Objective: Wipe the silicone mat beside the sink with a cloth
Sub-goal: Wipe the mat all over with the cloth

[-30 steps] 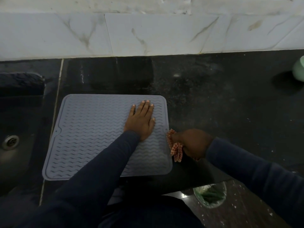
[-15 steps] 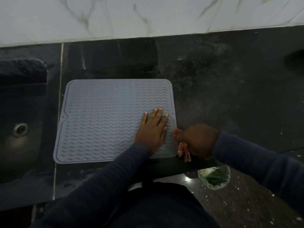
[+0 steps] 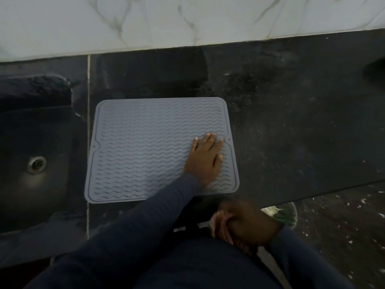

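Fingers (image 3: 208, 140) of the left hand (image 3: 205, 161) lay straight and close together, palm flat on the right part of the grey rectangular silicone mat with wavy ridges (image 3: 145, 147). The tips pointed toward the wall and the thumb sat just inside the mat's right rim. The dark blue sleeve (image 3: 145, 222) ran diagonally back over the mat's near edge.

The right hand (image 3: 248, 224) hung off the black stone bench (image 3: 291, 126), below its front edge and close to the body, apart from the mat. Its fingers were curled round a pinkish cloth (image 3: 218, 224), blurred and only partly showing.

The mat lay flat on the bench just right of the dark sink basin (image 3: 41, 132), its left edge near a pale seam and its near edge close to the bench front. A broad stretch of bench lay to the mat's right. A narrower strip lay between its far edge and the white marble-veined wall tiles (image 3: 187, 21).
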Action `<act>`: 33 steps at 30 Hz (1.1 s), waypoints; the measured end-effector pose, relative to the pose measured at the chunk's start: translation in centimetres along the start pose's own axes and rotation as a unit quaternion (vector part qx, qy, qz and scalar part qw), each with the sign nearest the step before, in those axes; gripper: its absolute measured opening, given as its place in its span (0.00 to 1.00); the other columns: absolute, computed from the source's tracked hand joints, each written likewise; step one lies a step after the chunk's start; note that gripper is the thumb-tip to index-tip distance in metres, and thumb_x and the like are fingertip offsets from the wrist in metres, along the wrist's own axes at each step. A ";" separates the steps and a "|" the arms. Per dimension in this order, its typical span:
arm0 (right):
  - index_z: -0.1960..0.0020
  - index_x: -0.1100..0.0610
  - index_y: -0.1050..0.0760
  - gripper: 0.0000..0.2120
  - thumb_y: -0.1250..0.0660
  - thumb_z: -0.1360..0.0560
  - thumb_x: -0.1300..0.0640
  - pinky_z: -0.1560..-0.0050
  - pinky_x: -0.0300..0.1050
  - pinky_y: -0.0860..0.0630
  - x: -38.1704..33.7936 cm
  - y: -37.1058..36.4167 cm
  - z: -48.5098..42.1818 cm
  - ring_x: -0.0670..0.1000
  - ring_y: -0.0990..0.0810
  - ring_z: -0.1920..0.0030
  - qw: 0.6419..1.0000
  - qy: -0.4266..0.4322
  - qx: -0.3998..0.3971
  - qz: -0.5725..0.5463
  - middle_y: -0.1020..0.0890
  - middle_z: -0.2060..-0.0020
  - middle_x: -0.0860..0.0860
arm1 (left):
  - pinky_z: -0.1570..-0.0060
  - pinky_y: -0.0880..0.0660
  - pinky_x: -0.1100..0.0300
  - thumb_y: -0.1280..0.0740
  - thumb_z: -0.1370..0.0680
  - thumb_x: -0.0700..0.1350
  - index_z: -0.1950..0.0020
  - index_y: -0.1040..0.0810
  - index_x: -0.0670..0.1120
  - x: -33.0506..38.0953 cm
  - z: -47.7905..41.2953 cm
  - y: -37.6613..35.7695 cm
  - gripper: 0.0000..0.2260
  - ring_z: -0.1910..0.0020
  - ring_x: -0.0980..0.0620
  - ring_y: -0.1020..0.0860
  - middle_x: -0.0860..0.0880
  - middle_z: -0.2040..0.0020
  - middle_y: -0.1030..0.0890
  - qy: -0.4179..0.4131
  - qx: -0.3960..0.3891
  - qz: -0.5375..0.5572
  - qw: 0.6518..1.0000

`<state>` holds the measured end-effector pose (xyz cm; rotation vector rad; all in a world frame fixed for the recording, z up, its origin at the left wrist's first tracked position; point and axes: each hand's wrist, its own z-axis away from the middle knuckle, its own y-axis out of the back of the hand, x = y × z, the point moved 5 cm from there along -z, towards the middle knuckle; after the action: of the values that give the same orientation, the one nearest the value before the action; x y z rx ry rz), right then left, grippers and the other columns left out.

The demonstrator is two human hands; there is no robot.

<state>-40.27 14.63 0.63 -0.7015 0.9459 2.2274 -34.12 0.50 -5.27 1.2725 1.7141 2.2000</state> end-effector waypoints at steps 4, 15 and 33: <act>0.48 0.63 0.20 0.12 0.30 0.31 0.62 0.47 0.47 0.21 -3.9 1.5 -0.2 0.53 0.17 0.51 0.887 0.086 0.126 -0.435 0.15 0.53 0.55 | 0.39 0.30 0.59 0.39 0.19 0.49 0.42 0.19 0.43 -3.0 1.7 5.0 0.14 0.43 0.49 0.22 0.46 0.45 0.18 0.176 0.054 0.439 0.880; 0.44 0.62 0.21 0.09 0.36 0.22 0.66 0.49 0.51 0.19 -7.6 -4.9 -8.8 0.56 0.17 0.52 0.898 -0.085 0.181 -0.393 0.16 0.51 0.57 | 0.53 0.23 0.54 0.37 0.20 0.52 0.51 0.21 0.44 -10.7 14.5 9.2 0.12 0.57 0.50 0.21 0.47 0.56 0.18 0.363 0.043 0.613 0.701; 0.45 0.60 0.21 0.08 0.34 0.23 0.64 0.49 0.55 0.19 -13.5 -5.0 -7.4 0.59 0.17 0.47 0.896 0.032 0.231 -0.378 0.15 0.50 0.57 | 0.45 0.22 0.51 0.32 0.23 0.42 0.38 0.23 0.39 -9.7 17.7 12.0 0.15 0.42 0.42 0.21 0.42 0.43 0.18 0.219 0.109 0.698 0.673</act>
<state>-26.00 7.39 2.95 -0.7492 0.9655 1.2476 -11.59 4.61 -0.12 3.0548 1.0273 3.1935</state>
